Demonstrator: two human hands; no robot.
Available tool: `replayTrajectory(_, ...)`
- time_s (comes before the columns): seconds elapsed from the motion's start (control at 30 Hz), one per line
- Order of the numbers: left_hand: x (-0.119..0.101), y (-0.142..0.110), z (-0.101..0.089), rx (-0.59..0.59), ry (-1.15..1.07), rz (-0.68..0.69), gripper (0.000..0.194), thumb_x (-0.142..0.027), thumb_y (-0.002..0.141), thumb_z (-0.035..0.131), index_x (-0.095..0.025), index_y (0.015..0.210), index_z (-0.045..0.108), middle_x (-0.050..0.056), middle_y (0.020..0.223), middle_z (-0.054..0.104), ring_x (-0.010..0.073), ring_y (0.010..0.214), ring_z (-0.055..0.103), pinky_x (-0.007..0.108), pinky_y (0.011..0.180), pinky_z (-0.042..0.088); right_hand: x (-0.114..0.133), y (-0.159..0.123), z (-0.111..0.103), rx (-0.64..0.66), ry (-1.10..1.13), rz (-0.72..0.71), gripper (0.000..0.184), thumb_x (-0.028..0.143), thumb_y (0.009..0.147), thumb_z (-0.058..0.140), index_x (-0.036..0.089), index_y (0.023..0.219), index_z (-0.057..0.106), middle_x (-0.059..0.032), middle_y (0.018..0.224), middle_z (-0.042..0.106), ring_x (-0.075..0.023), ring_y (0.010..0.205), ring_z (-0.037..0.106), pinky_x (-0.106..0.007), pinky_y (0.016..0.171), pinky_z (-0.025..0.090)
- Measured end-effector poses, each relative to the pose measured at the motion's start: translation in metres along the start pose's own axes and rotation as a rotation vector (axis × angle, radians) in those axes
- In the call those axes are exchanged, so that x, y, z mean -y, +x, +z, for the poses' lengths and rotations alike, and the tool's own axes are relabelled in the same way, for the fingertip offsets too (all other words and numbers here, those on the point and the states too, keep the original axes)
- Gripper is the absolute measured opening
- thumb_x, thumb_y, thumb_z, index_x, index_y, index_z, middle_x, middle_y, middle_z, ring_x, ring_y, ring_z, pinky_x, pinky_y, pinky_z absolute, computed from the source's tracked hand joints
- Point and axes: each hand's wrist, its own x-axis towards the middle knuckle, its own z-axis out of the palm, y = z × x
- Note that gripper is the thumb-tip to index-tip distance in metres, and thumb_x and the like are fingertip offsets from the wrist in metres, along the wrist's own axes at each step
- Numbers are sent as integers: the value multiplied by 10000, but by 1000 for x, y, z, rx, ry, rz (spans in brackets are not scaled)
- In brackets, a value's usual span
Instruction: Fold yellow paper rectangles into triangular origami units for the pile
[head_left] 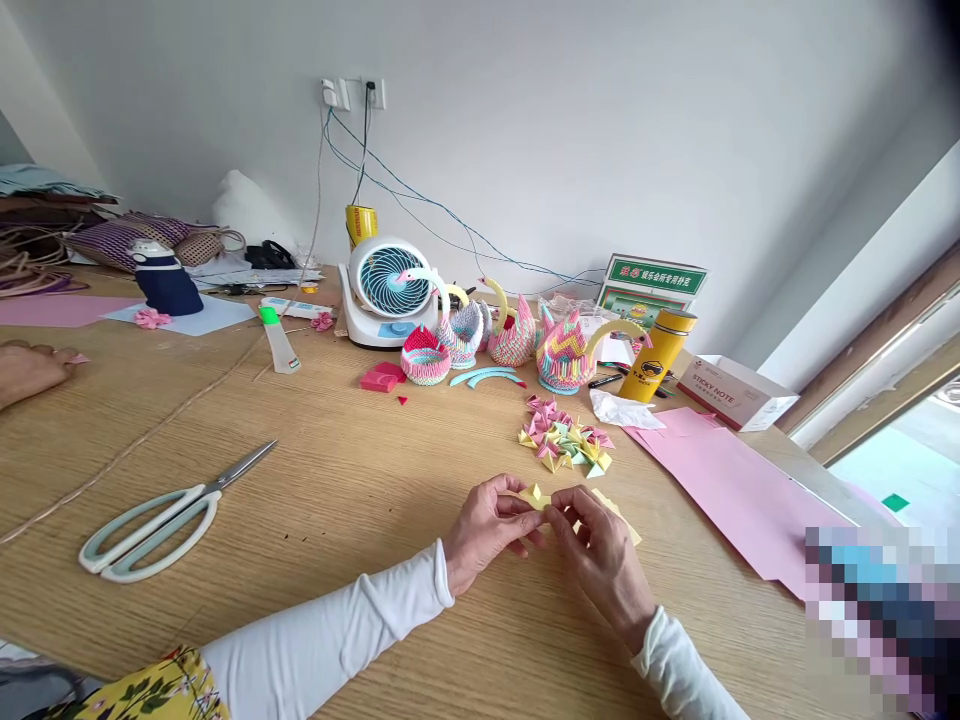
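Note:
A small folded piece of yellow paper [535, 497] is pinched between my two hands, just above the wooden table. My left hand [491, 527] grips its left side with thumb and fingers, while my right hand [602, 560] closes on its right end. Partly behind my right hand lies more yellow paper [624, 518]. Beyond my hands sits a loose pile of folded paper pieces [564, 437] in pink, yellow and pale green.
Scissors [176, 515] lie at the left, and a glue bottle [280, 342] stands farther back. Several paper swans [568, 355] stand before a white fan [390, 290]. Pink sheets [727, 480] lie at right, near a yellow can [658, 356]. Another person's hand [34, 370] rests at far left.

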Motion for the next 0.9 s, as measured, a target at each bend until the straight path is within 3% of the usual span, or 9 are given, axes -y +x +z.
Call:
replayTrajectory(0.13, 0, -1, -1, 75, 195, 49, 540, -392, 638, 767, -140, 1059, 539, -9, 658, 590, 124, 595, 598, 176, 448, 446, -7, 2, -10, 79, -128, -72, 167, 262, 914, 445, 193, 803, 549, -15, 698, 570, -142, 598, 551, -234, 530, 424)
replayTrajectory(0.3, -1, 0, -3, 95, 256, 69, 463, -508, 765, 608, -111, 1003, 630, 40, 746, 599, 114, 582, 587, 175, 436, 463, -17, 2, -16, 184, -217, -114, 169, 263, 919, 427, 205, 818, 549, -21, 714, 608, -151, 609, 574, -250, 584, 444)
replayTrajectory(0.43, 1, 1, -3, 132, 231, 53, 477, -541, 776, 576, -105, 954, 650, 42, 764, 597, 156, 653, 637, 201, 491, 506, -10, 2, -15, 153, -135, -33, 164, 273, 911, 445, 207, 805, 550, 5, 625, 605, -140, 529, 570, -233, 522, 426)
replayTrajectory(0.57, -3, -1, -5, 70, 310, 86, 507, -554, 813, 519, -134, 1075, 630, 69, 845, 631, 149, 636, 638, 201, 480, 482, -6, 3, -15, 139, -90, 5, 176, 285, 904, 450, 206, 779, 546, 2, 609, 606, -143, 519, 575, -228, 494, 427)
replayTrajectory(0.7, -5, -4, -8, 79, 420, 214, 481, -455, 750, 661, -165, 1130, 617, 25, 682, 635, 128, 550, 610, 210, 538, 487, -8, 2, -17, 137, -84, 24, 181, 303, 896, 455, 208, 772, 547, -5, 613, 616, -148, 526, 585, -230, 478, 434)
replayTrajectory(0.8, 0, -2, -10, 83, 424, 214, 393, -457, 804, 594, -155, 1047, 658, 15, 593, 627, 148, 544, 637, 216, 525, 497, -8, 3, -18, 156, -56, 44, 201, 323, 895, 454, 210, 758, 550, -10, 613, 611, -154, 535, 587, -234, 475, 443)
replayTrajectory(0.9, 5, 1, -11, 80, 366, 186, 396, -472, 819, 563, -146, 1010, 680, 36, 652, 667, 174, 588, 678, 227, 520, 516, -7, 3, -19, 173, -13, 67, 212, 329, 897, 455, 210, 763, 569, -12, 616, 611, -157, 540, 584, -238, 481, 450)
